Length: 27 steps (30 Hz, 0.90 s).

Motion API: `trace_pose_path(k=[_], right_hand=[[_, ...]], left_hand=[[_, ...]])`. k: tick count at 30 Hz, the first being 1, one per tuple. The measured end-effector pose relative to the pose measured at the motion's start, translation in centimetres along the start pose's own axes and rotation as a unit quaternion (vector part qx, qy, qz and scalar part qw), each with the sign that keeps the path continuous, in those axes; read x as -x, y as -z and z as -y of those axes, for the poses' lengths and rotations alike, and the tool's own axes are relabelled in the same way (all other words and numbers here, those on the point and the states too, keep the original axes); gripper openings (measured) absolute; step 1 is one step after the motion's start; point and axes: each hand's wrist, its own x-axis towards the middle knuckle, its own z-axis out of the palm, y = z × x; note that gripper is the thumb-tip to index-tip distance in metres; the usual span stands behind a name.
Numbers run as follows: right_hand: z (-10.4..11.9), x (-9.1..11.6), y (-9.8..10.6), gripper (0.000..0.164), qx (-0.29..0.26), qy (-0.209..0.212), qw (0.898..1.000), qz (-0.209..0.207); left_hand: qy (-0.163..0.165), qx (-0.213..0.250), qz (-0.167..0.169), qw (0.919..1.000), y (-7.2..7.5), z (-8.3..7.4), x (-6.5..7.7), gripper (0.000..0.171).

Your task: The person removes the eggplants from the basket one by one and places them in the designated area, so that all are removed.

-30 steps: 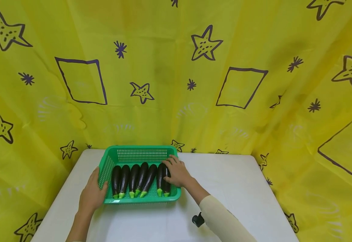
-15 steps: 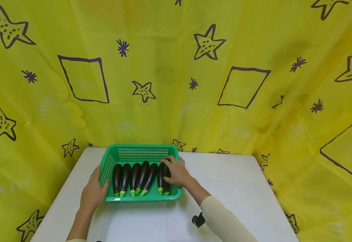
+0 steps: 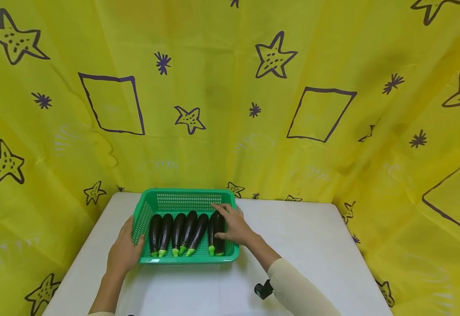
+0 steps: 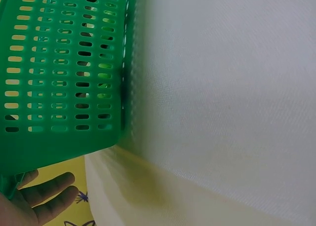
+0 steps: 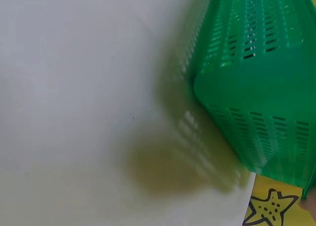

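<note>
A green plastic basket with slotted walls stands at the back left of the table. Inside lie several dark purple eggplants, side by side with green stem ends toward the front. My left hand holds the basket's left rim, thumb inside and fingers outside; in the left wrist view its fingers reach past the rim. Over the right rim lies my right hand, its thumb and index finger spread above the two rightmost eggplants. Only a sliver of that hand shows in the right wrist view.
A white table extends to the right and in front of the basket. Yellow curtain with drawn stars hangs close behind it and at both sides. A small black object shows beside my right sleeve.
My right hand's fingers have lifted and spread off the rightmost eggplants, which show more. The left hand stays at the left rim. The head view has shifted slightly.
</note>
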Motion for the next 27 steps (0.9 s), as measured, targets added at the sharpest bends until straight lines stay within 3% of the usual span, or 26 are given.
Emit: trace_pose_path(k=[6, 13, 20, 23, 27], right_hand=[[0.8, 0.3, 0.1, 0.088, 0.007, 0.033, 0.999, -0.015], [1.8, 0.7, 0.5, 0.081, -0.069, 0.012, 0.997, 0.022], [2.0, 0.9, 0.8, 0.08, -0.082, 0.01, 0.996, 0.034], [1.8, 0.9, 0.9, 0.079, -0.092, 0.019, 0.995, 0.029], [1.2, 0.8, 0.9, 0.078, -0.145, 0.028, 0.989, -0.002]], left_hand=[[-0.003, -0.003, -0.004, 1.0, 0.0, -0.1, 0.1, 0.076], [-0.001, -0.003, -0.004, 1.0, 0.0, -0.1, 0.1, 0.077], [0.002, -0.003, -0.004, 1.0, -0.1, 0.1, 0.1, 0.077], [0.006, -0.003, 0.0, 1.0, -0.1, 0.1, 0.0, 0.077], [0.003, -0.002, 0.0, 1.0, -0.1, 0.1, 0.0, 0.077]])
